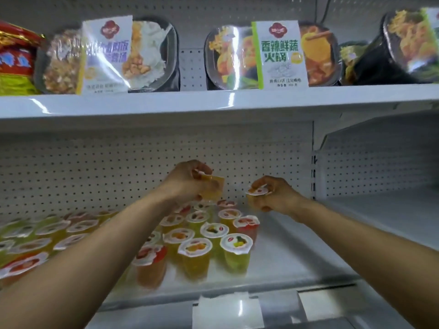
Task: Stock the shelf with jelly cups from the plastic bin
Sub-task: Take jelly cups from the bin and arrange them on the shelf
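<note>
Hands both carried stock when I checked the head view. The left hand [186,181] gripped a yellow jelly cup [215,188], fingers curled round its body. The cup was tipped, its lid toward the hand, and it hung above the back rows of the standing jelly cups [213,231]. The right hand [275,195] pinched a second jelly cup [257,191] near the rim, its printed lid facing me. It was just to the right of the standing cups' back corner. I could not tell whether that cup touched the shelf [297,252]. The standing cups were upright in close rows on the shelf, mostly yellow and green with a few red. Those at the far left of the block were blurred. Behind the standing cups I noted the pegboard back panel [95,167]. Above them, an upper shelf [213,103] held ready-meal trays [278,55] propped on edge.
</note>
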`<state>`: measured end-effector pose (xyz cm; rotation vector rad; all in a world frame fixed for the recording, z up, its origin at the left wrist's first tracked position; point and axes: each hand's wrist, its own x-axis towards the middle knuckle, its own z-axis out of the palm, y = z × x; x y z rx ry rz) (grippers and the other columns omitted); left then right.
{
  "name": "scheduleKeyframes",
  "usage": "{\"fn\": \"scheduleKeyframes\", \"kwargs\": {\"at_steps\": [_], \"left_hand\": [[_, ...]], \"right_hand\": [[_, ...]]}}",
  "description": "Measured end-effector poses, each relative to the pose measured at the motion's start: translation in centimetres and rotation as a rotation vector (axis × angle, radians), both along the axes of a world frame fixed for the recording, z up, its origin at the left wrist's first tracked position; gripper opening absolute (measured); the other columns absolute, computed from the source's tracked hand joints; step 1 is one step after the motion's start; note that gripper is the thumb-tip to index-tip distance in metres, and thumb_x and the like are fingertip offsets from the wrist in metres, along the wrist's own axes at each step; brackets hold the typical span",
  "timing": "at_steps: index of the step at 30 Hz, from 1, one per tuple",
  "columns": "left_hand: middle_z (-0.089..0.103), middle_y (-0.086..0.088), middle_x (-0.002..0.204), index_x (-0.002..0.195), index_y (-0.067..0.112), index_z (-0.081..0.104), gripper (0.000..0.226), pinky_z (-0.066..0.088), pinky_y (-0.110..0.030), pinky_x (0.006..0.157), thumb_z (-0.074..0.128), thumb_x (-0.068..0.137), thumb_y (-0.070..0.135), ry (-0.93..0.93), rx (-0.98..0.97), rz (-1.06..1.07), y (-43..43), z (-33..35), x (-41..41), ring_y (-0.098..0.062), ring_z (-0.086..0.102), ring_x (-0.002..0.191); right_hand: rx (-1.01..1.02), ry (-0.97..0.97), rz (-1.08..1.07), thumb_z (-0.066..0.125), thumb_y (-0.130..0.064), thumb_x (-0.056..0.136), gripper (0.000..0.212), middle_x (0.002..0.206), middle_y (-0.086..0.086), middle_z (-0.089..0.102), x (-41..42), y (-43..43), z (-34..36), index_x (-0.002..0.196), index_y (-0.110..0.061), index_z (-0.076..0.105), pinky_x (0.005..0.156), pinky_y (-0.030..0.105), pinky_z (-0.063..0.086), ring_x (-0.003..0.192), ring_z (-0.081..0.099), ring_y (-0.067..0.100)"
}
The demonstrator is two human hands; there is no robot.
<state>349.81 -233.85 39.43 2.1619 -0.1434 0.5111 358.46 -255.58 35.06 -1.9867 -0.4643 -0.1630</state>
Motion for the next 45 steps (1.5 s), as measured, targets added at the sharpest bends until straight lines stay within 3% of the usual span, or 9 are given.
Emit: {"fn": "scheduleKeyframes", "kwargs": {"at_steps": [5,14,19,25,31,34,37,42,45], "left_hand": [[0.06,-0.009,0.115,0.114,0.017,0.06,0.042,0.055,-0.022,0.06,0.08,0.078,0.024,0.062,-0.03,-0.008,0.3,-0.3,3.0,-0.025,0.066,0.09],[0.06,-0.012,0.116,0.107,0.016,0.061,0.041,0.061,-0.031,0.068,0.084,0.074,0.02,0.143,-0.092,0.029,0.0,-0.6,6.0,-0.025,0.068,0.09],[0.06,-0.011,0.113,0.107,0.015,0.061,0.04,0.061,-0.03,0.066,0.084,0.074,0.023,0.18,-0.085,0.04,-0.8,-0.7,6.6,-0.025,0.07,0.087],[0.067,-0.01,0.099,0.109,0.015,0.058,0.048,0.061,-0.029,0.068,0.083,0.073,0.035,0.159,-0.074,0.027,-3.1,0.1,6.5,-0.021,0.073,0.073],[0.066,-0.009,0.104,0.115,0.012,0.057,0.047,0.061,-0.031,0.078,0.077,0.08,0.036,0.105,-0.114,-0.096,-4.9,0.5,6.1,-0.02,0.072,0.084],[0.066,0.0,0.108,0.119,0.023,0.057,0.038,0.056,-0.026,0.081,0.07,0.087,0.037,0.086,0.099,-0.095,-4.2,-0.1,5.7,-0.016,0.067,0.093],[0.067,0.007,0.107,0.118,0.028,0.062,0.029,0.05,-0.023,0.081,0.068,0.09,0.023,0.086,0.455,-0.131,-2.7,-1.1,5.3,-0.009,0.062,0.094],[0.068,0.011,0.107,0.114,0.031,0.07,0.03,0.05,-0.034,0.093,0.073,0.084,0.028,0.203,0.685,-0.181,-1.5,-2.2,5.3,-0.011,0.06,0.101],[0.067,0.013,0.113,0.11,0.035,0.07,0.025,0.047,-0.029,0.088,0.071,0.085,0.031,0.196,0.753,-0.155,-1.9,-2.4,5.3,-0.009,0.058,0.102]], "right_hand": [[-0.052,0.074,-0.022,0.078,-0.006,0.073,0.038,0.11,0.009,0.06,4.3,1.3,-1.9,0.106,-0.017,0.062,0.077,0.041,0.058,0.093,0.061,0.025],[-0.178,0.07,-0.055,0.079,-0.011,0.075,0.037,0.118,0.008,0.059,8.2,2.0,-3.9,0.102,-0.024,0.058,0.08,0.048,0.058,0.096,0.062,0.025],[-0.341,-0.041,-0.034,0.08,-0.039,0.075,0.053,0.132,0.0,0.051,7.7,0.6,-2.9,0.121,-0.031,0.055,0.089,0.03,0.051,0.107,0.053,0.014],[-0.053,-0.13,0.198,0.077,-0.024,0.08,0.056,0.118,-0.002,0.06,3.1,0.0,1.5,0.129,-0.035,0.054,0.073,0.014,0.048,0.106,0.059,0.01],[0.002,-0.194,0.224,0.079,-0.011,0.077,0.052,0.106,0.002,0.069,1.2,0.5,2.1,0.123,-0.022,0.059,0.072,0.018,0.057,0.09,0.068,0.009],[-0.042,-0.138,0.147,0.081,-0.013,0.075,0.052,0.104,0.004,0.064,1.3,-0.6,1.3,0.119,-0.023,0.056,0.063,0.017,0.054,0.086,0.065,0.013],[-0.143,-0.09,0.081,0.082,-0.014,0.073,0.052,0.106,0.004,0.06,2.0,-1.9,-0.4,0.116,-0.026,0.054,0.075,0.03,0.059,0.092,0.063,0.019],[-0.244,-0.047,0.065,0.083,-0.015,0.069,0.051,0.107,0.006,0.061,2.5,-2.4,-2.7,0.108,-0.031,0.053,0.08,0.033,0.055,0.091,0.063,0.02],[-0.283,-0.035,0.073,0.085,-0.019,0.068,0.052,0.108,0.0,0.062,2.6,-1.9,-3.5,0.107,-0.032,0.053,0.081,0.029,0.056,0.092,0.064,0.015]]}}
